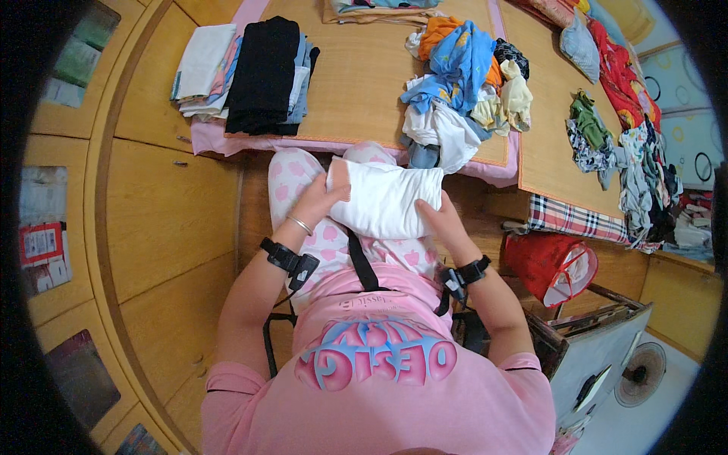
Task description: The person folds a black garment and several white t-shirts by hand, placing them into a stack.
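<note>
A folded white garment [392, 199] with a peach-coloured patch at its left end lies across my lap. My left hand [327, 199] grips that left end, thumb on top. At the opposite end my right hand [441, 216] holds the cloth, its thumb also on top and its fingers hidden beneath. Just past my knees, a loose heap of clothes [463, 62] in blue, orange, white and yellow rests on the bed mat [352, 85]. Farther left are a folded black garment stack [264, 74] and a stack topped by white cloth [205, 62].
Wooden cabinets [170, 222] with glass panes run along the left. On the right stand a red bag [540, 267], a plaid cloth [577, 216] and a small cabinet [597, 352]. A green garment [591, 122] lies among other clothes; a fan [640, 372] is at the lower right.
</note>
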Motion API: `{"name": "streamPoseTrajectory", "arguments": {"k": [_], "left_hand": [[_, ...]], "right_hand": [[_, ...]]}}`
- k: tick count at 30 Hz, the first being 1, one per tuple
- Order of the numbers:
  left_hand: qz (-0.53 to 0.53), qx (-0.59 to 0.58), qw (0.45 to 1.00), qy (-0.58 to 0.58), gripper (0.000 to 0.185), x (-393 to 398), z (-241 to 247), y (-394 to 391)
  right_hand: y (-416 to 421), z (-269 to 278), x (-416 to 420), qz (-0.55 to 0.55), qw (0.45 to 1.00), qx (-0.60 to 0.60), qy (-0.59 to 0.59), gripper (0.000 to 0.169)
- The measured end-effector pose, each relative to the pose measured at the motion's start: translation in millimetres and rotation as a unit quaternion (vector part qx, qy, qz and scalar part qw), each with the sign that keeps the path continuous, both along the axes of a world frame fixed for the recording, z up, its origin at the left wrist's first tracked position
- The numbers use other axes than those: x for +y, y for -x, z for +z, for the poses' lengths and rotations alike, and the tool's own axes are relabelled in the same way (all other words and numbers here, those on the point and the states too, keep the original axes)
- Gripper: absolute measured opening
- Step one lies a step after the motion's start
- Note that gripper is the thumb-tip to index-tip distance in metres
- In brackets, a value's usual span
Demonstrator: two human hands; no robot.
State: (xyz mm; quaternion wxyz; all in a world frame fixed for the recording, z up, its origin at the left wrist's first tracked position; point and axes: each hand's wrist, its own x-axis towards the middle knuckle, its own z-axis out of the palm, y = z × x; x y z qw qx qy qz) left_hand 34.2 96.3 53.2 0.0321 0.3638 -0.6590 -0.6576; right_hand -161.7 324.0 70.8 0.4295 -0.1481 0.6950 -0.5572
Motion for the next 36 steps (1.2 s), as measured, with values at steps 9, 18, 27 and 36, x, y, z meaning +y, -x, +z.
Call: {"name": "streamPoseTrajectory", "arguments": {"k": [9, 18, 27, 36], "left_hand": [[0.137, 0.013, 0.989, 0.054, 0.044, 29, 13, 0], [0.09, -0.005, 0.991, -0.099, 0.054, 13, -68, 2], [0.203, 0.085, 0.869, -0.443, 0.043, -10, -33, 19], [0.211, 0.096, 0.914, -0.333, 0.035, 5, 50, 18]], "right_hand": [[-2, -19, -7, -0.054, 0.995, 0.08, 0.02, 0.039], [22, -51, -2, -0.048, 0.954, -0.292, -0.054, 0.052], [35, 2, -47, -0.047, 0.956, -0.288, 0.038, 0.034], [68, 71, -67, 0.029, 0.995, -0.094, -0.01, 0.036]]}}
